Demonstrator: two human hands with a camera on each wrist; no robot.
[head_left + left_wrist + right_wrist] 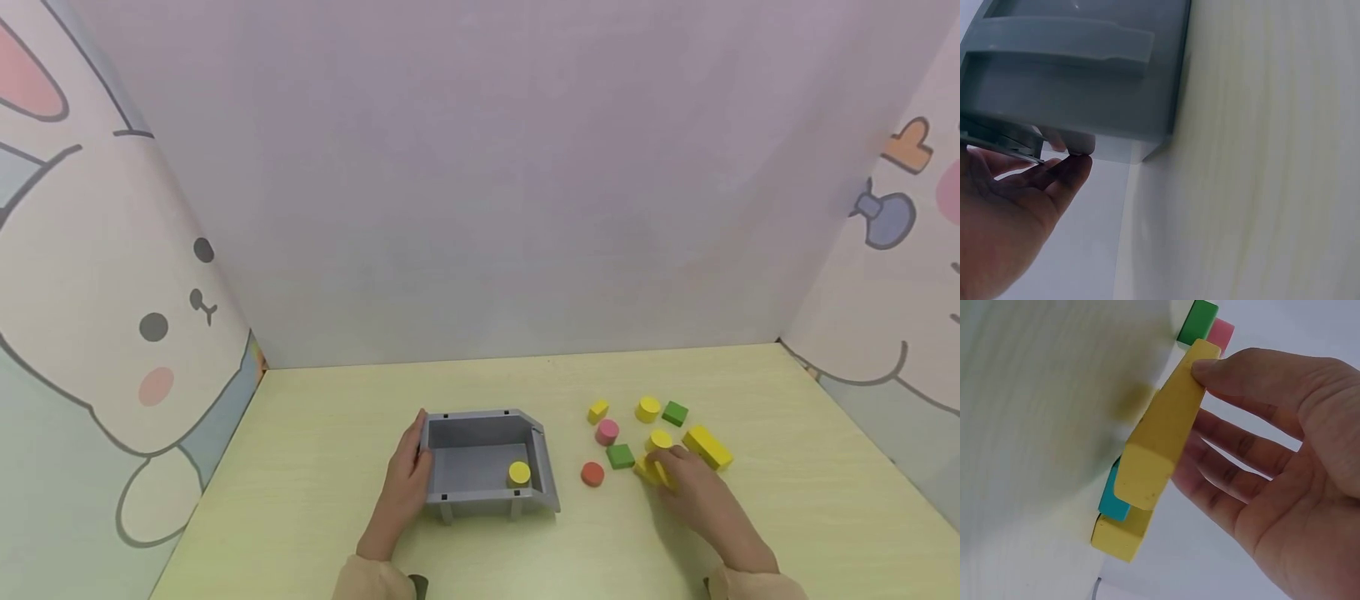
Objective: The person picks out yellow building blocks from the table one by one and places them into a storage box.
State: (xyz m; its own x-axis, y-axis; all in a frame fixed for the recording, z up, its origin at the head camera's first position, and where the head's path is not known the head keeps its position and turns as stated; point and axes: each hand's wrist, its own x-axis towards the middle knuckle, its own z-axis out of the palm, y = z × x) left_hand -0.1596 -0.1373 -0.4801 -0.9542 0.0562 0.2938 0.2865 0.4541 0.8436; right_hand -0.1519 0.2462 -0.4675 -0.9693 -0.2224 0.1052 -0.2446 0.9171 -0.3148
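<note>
My left hand [403, 483] grips the left end of a grey plastic bin [491, 506], its fingers at the rim in the left wrist view. A yellow cylinder [519, 474] sits inside the bin, towards its right front. Over the group of blocks on the right, my right hand [701, 496] pinches a long yellow block [1166, 425] between thumb and fingers. In the right wrist view that block stands tilted near the tabletop. Beyond the right hand's fingertips is another yellow cylinder [659, 440], partly hidden.
Around the right hand lie a yellow brick [707, 447], green blocks [620, 456], a pink cylinder [607, 431], a red disc [592, 474], a small yellow block [597, 411] and a yellow cylinder [648, 409]. A pale wall [510, 208] closes off the table's back.
</note>
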